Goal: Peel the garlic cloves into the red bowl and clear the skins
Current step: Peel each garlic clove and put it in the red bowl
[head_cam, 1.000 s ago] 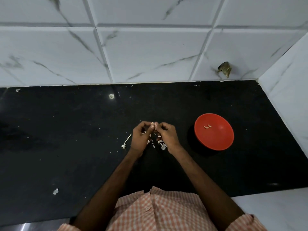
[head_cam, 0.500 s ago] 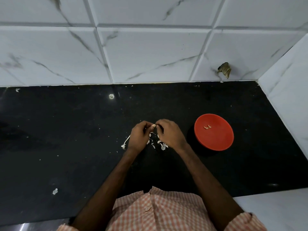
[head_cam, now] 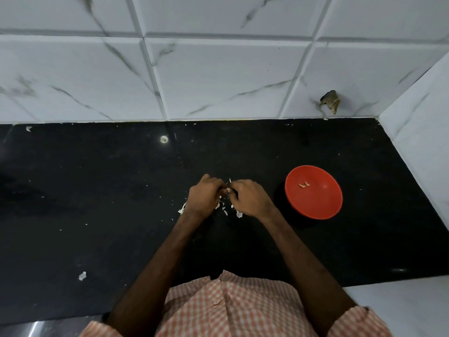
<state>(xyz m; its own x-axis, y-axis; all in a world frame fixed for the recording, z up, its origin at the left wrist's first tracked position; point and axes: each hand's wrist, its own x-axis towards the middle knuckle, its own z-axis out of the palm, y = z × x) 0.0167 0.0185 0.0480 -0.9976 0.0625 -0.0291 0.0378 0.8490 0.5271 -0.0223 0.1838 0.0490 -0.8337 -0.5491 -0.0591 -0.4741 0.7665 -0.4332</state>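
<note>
My left hand (head_cam: 203, 196) and my right hand (head_cam: 250, 197) meet over the middle of the black counter (head_cam: 97, 203). Between their fingertips they pinch a small pale garlic clove (head_cam: 228, 190), and a strip of skin sticks up from it. White skin scraps (head_cam: 226, 211) lie scattered on the counter under and between the hands. More skin (head_cam: 181, 209) shows at the left wrist. The red bowl (head_cam: 315, 203) sits to the right of my right hand, apart from it, and holds two peeled cloves (head_cam: 304, 184).
A white marble-tiled wall (head_cam: 218, 76) runs behind the counter, and a side wall (head_cam: 420, 147) closes the right end. A loose skin scrap (head_cam: 82, 276) lies at the near left. A white ledge (head_cam: 401, 305) borders the counter's near right.
Both hands have sunk a little towards the counter and turned knuckles up, still working the same clove. The bowl has stayed in place.
</note>
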